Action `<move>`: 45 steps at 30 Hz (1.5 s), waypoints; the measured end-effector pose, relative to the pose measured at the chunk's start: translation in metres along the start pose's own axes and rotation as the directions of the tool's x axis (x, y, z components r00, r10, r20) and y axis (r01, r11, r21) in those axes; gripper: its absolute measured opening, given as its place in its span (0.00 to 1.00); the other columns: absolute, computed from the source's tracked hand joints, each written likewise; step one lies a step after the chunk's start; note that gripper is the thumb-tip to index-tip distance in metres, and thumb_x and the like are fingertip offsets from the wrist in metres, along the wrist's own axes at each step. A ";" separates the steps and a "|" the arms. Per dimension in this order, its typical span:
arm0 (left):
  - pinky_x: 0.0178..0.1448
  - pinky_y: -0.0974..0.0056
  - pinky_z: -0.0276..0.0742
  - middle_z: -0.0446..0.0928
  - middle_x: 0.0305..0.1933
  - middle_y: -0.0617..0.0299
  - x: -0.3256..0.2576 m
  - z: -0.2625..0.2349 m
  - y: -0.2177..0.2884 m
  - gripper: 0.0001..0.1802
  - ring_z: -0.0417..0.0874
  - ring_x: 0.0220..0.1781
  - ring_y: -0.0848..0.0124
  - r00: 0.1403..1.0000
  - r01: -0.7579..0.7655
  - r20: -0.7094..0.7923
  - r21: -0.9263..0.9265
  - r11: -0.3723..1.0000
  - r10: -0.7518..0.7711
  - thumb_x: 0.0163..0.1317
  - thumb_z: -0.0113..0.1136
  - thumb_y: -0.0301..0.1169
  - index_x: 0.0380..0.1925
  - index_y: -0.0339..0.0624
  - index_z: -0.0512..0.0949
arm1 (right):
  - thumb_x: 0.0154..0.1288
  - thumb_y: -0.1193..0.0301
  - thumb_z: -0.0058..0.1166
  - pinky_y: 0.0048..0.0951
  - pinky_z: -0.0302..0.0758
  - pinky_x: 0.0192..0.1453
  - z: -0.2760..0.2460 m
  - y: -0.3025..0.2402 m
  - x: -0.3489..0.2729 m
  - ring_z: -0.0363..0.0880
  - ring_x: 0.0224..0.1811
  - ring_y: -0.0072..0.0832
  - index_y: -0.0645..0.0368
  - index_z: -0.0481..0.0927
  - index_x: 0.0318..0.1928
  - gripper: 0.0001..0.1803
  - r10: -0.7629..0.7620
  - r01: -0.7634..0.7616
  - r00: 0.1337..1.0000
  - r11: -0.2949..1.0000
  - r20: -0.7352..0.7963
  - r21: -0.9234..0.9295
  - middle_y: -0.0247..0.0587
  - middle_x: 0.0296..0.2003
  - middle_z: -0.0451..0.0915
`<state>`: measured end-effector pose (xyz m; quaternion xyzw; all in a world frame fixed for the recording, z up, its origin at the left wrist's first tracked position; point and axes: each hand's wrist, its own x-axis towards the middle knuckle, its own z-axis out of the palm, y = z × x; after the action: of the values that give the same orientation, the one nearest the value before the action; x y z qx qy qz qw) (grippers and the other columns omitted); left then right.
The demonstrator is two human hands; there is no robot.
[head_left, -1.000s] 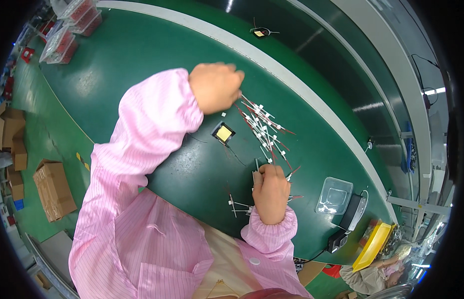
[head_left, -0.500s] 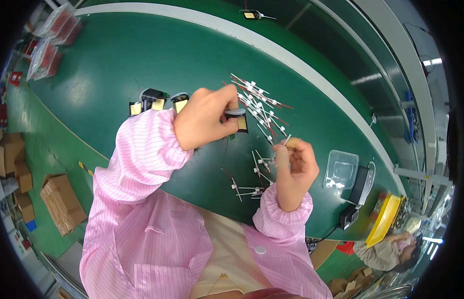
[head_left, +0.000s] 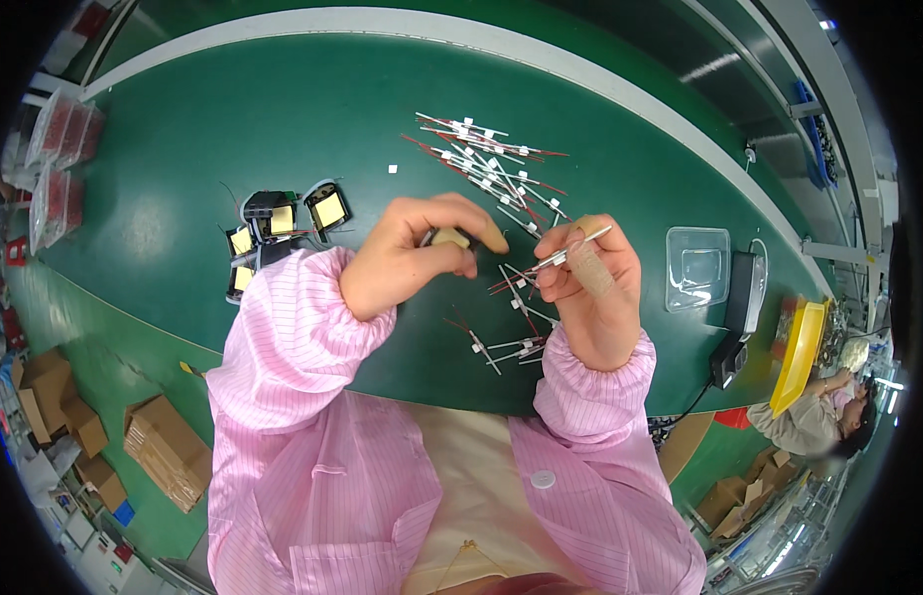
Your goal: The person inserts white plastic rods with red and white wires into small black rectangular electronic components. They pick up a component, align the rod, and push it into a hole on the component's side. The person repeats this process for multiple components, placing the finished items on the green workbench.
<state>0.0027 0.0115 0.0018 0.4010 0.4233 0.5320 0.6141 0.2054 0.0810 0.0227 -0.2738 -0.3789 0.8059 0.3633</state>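
1. By the left hand (head_left: 412,248), a black block with a yellow face (head_left: 448,237) appears to be held between the curled fingers and thumb, over the middle of the green table (head_left: 620,159); the hand is partly closed, and much of the block is hidden.
2. By the right hand (head_left: 592,288), a thin white stick (head_left: 572,249) is pinched between thumb and fingertips, close to the block but apart from it (a tan wrap (head_left: 589,269) is worn on one finger).
3. To the left, a cluster of similar blocks (head_left: 277,220) is set together near the left sleeve (head_left: 293,327); whether these are finished cannot be told, and no joining of stick to block is seen in the hands.
4. Much appears to be left untouched: beyond the hands, a large pile of sticks (head_left: 491,174) with red wires and white tabs is spread loose, and a smaller group of sticks (head_left: 521,347) is left nearer the body.
5. A small white square (head_left: 393,170) is left lying alone beyond the left hand.
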 end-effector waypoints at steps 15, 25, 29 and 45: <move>0.48 0.66 0.74 0.76 0.45 0.59 -0.009 0.015 -0.004 0.04 0.79 0.43 0.72 0.992 -0.126 0.003 0.239 0.963 0.129 0.58 0.63 0.22 0.33 0.39 0.84 | 0.65 0.83 0.51 0.24 0.78 0.35 0.013 0.012 -0.002 0.80 0.34 0.24 0.66 0.72 0.38 0.03 -0.140 0.169 0.984 0.922 0.107 -0.349 0.49 0.39 0.81; 0.44 0.71 0.73 0.74 0.47 0.53 -0.008 0.009 0.004 0.06 0.77 0.42 0.73 0.995 -0.091 -0.013 0.195 0.977 0.095 0.57 0.60 0.19 0.34 0.34 0.83 | 0.63 0.80 0.54 0.26 0.78 0.37 0.008 0.014 0.002 0.79 0.35 0.26 0.64 0.74 0.41 0.07 -0.156 0.157 0.987 0.987 -0.031 0.031 0.49 0.42 0.79; 0.45 0.70 0.73 0.74 0.46 0.53 -0.009 0.013 0.006 0.06 0.77 0.43 0.72 0.987 -0.131 -0.065 0.232 0.964 0.150 0.57 0.60 0.18 0.33 0.33 0.83 | 0.57 0.84 0.58 0.24 0.78 0.39 0.016 0.012 0.001 0.77 0.39 0.24 0.65 0.76 0.44 0.14 -0.086 0.093 0.995 0.976 0.044 -0.196 0.44 0.42 0.77; 0.47 0.68 0.74 0.75 0.46 0.52 -0.007 0.005 0.008 0.11 0.78 0.41 0.69 0.979 -0.201 0.047 0.431 0.880 0.201 0.62 0.57 0.22 0.45 0.33 0.78 | 0.57 0.86 0.56 0.19 0.69 0.33 0.014 0.009 0.001 0.74 0.33 0.19 0.68 0.78 0.33 0.04 -0.180 0.194 0.981 0.848 0.078 -0.493 0.37 0.33 0.75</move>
<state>0.0046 0.0048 0.0114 0.5694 0.4866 0.4851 0.4513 0.1913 0.0720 0.0229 -0.3085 -0.6039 0.6454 0.3515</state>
